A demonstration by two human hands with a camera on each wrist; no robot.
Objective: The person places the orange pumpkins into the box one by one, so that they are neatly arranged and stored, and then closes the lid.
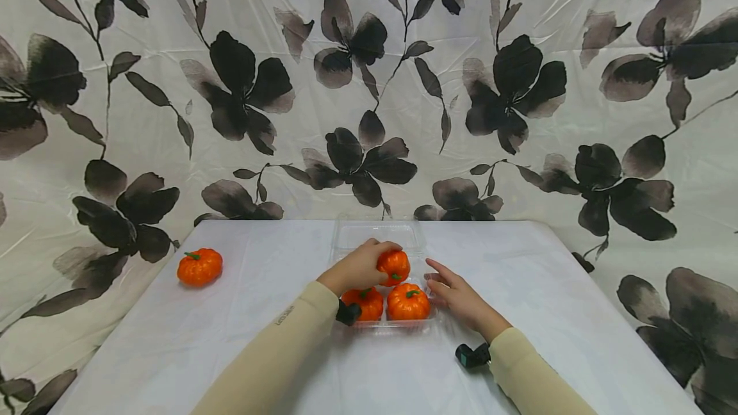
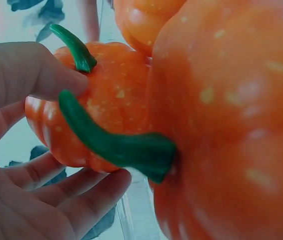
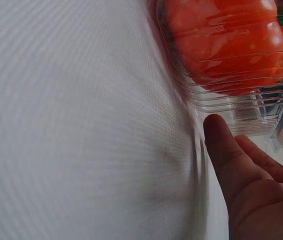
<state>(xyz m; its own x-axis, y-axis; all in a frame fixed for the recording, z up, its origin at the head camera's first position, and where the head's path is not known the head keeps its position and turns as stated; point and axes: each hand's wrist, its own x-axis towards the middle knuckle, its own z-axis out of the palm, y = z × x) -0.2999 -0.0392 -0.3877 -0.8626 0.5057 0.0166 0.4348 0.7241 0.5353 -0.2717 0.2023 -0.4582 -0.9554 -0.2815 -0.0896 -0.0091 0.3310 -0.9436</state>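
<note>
My left hand grips a small orange toy pumpkin with a green stem, tilted, at the back of a clear plastic container. The left wrist view shows thumb and fingers around this pumpkin. Two more pumpkins sit in the front of the container: the left one is partly covered by my left wrist, the right one stands stem up. My right hand is at the container's right side, fingers extended by its ribbed wall; whether they touch it I cannot tell.
Another orange pumpkin stands alone at the table's left side. The container's clear lid lies folded back toward the far edge of the white-covered table. Behind hangs a floral cloth.
</note>
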